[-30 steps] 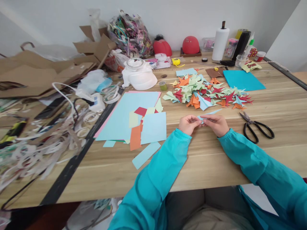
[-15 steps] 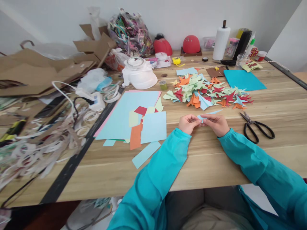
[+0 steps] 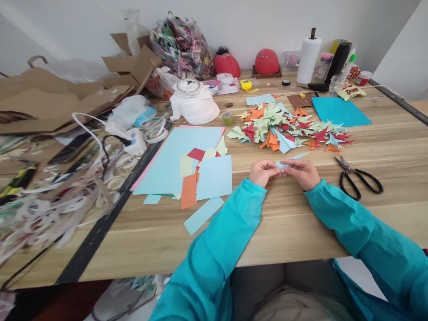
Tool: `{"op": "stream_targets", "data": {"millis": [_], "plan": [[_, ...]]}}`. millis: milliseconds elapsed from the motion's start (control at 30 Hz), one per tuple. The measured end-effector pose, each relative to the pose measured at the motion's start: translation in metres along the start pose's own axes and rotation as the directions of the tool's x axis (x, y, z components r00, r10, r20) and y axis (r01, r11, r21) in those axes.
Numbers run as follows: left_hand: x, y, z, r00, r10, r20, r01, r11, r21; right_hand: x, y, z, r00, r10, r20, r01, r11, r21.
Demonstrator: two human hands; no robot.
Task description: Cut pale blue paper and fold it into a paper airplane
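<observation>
A folded piece of light blue paper [image 3: 301, 155] is pinched between both hands just above the table. My left hand [image 3: 263, 172] grips its near left end with thumb and fingertips. My right hand [image 3: 302, 173] holds it from the other side, and a thin pointed strip of the paper sticks out past those fingers to the right. Fingers cover much of the folded part. Just beyond lies a pile of folded paper shapes [image 3: 274, 122] in pale green, orange, red and blue. Black-handled scissors [image 3: 359, 174] rest to the right, blades partly apart.
Left of my hands are light blue sheets [image 3: 214, 178], an orange strip [image 3: 189, 191] and paper scraps. A bright blue square stack [image 3: 341, 111] lies at the back right. Cords and tape tangles [image 3: 67, 209] crowd the left side. A white bottle [image 3: 308, 60] stands at the back.
</observation>
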State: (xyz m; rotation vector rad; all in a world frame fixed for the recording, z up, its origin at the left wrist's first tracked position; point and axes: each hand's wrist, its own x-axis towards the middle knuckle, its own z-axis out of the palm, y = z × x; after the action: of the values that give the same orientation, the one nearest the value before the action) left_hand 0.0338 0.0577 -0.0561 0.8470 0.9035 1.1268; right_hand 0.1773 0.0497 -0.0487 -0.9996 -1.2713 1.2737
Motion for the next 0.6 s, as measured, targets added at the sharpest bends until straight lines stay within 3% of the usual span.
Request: {"op": "stream_targets", "data": {"millis": [133,367,600], "plan": [[-0.003,0.006,0.002,0.999,-0.041,0.024,0.043,0.995,-0.086,0.0,0.0,-0.001,1.0,-0.015,-0.026,0.014,0.999,-0.03],[0.0,-0.003,0.001,1.0,0.005,0.006,-0.005,1.0,0.012,-0.001,-0.001,0.0,1.0,-0.027,-0.012,0.027,0.998,-0.055],[0.0,-0.002,-0.001,0.999,0.022,0.029,-0.022,1.0,-0.014,-0.001,-0.002,0.0,1.0,-0.014,-0.014,0.013,0.998,-0.056]]}}
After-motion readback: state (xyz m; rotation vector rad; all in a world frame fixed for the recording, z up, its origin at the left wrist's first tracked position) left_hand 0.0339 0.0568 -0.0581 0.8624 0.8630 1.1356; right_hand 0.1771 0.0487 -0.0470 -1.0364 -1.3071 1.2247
